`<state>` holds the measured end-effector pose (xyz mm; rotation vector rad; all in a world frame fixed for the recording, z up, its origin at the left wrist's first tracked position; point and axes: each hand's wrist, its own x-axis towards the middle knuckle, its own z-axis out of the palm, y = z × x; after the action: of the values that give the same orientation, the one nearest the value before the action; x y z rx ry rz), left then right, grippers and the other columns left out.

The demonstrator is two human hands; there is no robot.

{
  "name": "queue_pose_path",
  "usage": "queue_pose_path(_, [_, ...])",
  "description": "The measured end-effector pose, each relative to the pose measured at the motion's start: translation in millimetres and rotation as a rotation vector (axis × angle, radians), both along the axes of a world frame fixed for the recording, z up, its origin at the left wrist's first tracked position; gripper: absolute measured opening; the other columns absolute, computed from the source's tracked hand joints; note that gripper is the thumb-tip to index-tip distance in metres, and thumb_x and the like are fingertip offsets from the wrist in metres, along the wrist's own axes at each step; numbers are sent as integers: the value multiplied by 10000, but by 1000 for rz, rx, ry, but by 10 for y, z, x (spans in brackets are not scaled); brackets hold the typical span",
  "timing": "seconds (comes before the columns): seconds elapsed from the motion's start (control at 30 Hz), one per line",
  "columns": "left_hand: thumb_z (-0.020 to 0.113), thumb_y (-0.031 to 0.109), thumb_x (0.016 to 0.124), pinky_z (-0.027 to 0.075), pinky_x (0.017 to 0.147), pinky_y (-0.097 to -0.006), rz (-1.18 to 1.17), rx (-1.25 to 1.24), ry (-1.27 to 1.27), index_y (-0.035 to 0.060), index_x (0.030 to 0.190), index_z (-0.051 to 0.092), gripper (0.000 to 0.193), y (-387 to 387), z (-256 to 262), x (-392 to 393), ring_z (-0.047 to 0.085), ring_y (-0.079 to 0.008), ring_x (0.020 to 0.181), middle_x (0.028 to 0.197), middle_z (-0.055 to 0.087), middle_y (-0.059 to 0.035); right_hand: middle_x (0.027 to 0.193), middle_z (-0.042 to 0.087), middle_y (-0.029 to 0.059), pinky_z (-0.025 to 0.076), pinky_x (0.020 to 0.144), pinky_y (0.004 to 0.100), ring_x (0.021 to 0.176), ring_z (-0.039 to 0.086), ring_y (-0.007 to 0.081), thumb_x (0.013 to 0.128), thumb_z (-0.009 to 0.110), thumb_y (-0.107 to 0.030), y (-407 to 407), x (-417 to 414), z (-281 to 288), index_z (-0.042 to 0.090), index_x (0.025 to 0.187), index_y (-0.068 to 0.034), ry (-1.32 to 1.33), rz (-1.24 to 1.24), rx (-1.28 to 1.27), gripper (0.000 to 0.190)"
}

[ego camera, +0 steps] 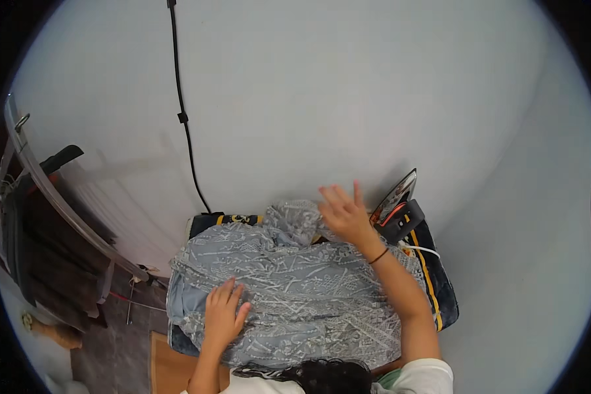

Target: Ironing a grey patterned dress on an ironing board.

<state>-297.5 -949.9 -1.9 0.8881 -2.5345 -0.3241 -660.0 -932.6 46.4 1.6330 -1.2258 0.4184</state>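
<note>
A grey-blue embroidered lace garment [295, 285] lies spread before me over a dark padded blanket [448, 305] with yellow stripes. Its upper part is bunched near the wall in a crumpled heap [293, 221]. My left hand [224, 315] rests on the left part of the cloth with its fingers apart. Slightly blurred, my right hand [344, 216] is over or beside the bunched part, fingers spread and nothing seen in them. Just right of that hand, a clothes iron [399, 214] stands on its heel, its soleplate tilted up towards the wall; a white cord [423, 250] runs from it.
A pale wall [325, 98] rises behind the padded surface, with a black cable [180, 88] running down it. At left are a curved-looking rail [64, 197] and dark hanging clothes [54, 256]. A brown board [170, 367] lies on the grey floor [108, 354].
</note>
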Motion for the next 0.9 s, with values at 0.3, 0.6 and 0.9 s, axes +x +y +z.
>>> queue_pose_path(0.3, [645,427,789,177,1060,-546,94,-203,7,43,1363,365,745,-333,179,-229,204,-413,1337,1475,175,-242,1167,507,109,240,1031,617,1171,406,348,488,712,-137,1151,359,1033,578,727,-99,-483,-36,145,276])
queue_pose_path(0.6, [720,585,606,121,1054,-594,-28,-258,-152,2,1390,294,1066,-450,-25,-543,153,-413,1362,1481,121,-272,1188,466,146,179,1052,613,1178,390,372,540,780,-282,1770,531,198,578,917,-79,-589,-334,623,474])
queue_pose_path(0.9, [781,459,596,188,1042,-575,-37,-462,-237,133,1436,270,1035,-116,-149,-978,159,-318,1387,1500,161,-201,1442,290,162,111,1009,698,1327,249,382,695,742,-331,1799,921,-687,352,1392,-162,-407,-546,476,816])
